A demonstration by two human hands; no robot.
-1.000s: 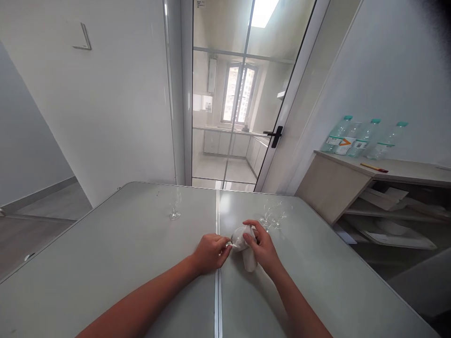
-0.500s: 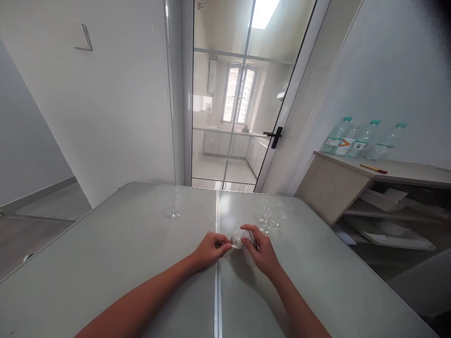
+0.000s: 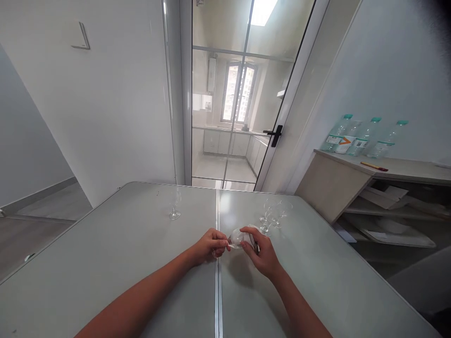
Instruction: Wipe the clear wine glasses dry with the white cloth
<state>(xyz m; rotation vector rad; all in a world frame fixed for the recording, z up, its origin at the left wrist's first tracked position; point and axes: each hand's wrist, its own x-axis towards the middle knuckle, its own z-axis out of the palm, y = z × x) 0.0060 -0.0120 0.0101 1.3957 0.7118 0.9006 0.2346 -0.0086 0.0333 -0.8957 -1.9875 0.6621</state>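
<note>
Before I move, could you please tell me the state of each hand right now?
Left hand: closed, holding the clear, round-bowled stemmed glass at its stem end.
Right hand: curled, holding that glass by its bowl.

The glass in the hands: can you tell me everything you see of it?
The glass is clear and shiny, with a rounded bowl. It's tipped onto its side above the table, bowl towards the right hand, which curls around it. The left hand pinches the narrow end, hiding most of any stem. Something whitish shows near the right hand, too blurred to name.
</note>
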